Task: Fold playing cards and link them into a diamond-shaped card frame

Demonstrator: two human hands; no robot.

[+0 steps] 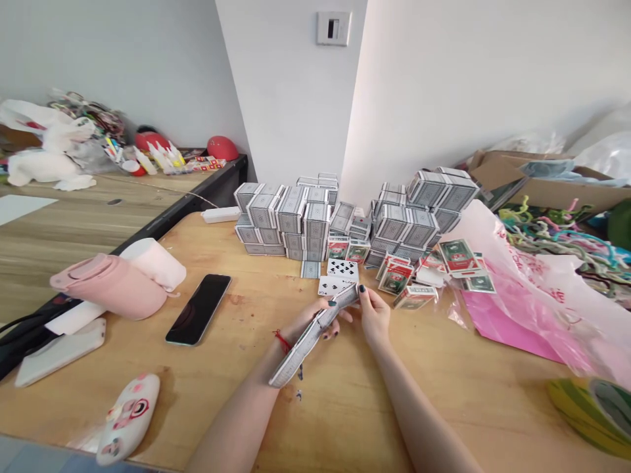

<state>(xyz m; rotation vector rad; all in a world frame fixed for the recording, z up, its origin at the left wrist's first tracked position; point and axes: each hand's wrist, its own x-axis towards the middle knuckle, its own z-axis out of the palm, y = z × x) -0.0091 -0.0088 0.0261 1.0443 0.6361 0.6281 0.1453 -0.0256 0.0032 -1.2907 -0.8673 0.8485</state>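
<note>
A long, narrow strip of grey-patterned playing cards [299,353] slants over the table, one end beside my left wrist and the other pointing away. My left hand [306,315] is closed around its upper half, thumb on top. The fingers of my right hand [375,316] pinch the strip's far end. Just beyond it lie a spades card [344,268] and a second face-up card [326,285], partly covered by the strip. A grey-backed card [310,269] rests to their left. Behind stand stacked blocks of grey-backed cards [266,209], and more blocks [394,223] on the right.
Red-and-green card boxes [396,276] lie before the right stacks, near a pink plastic bag [537,282]. On the left are a black-screened phone [198,310], a pink cylindrical object [118,286] and a decorated white case [129,417]. A tape roll [574,407] sits at the right edge.
</note>
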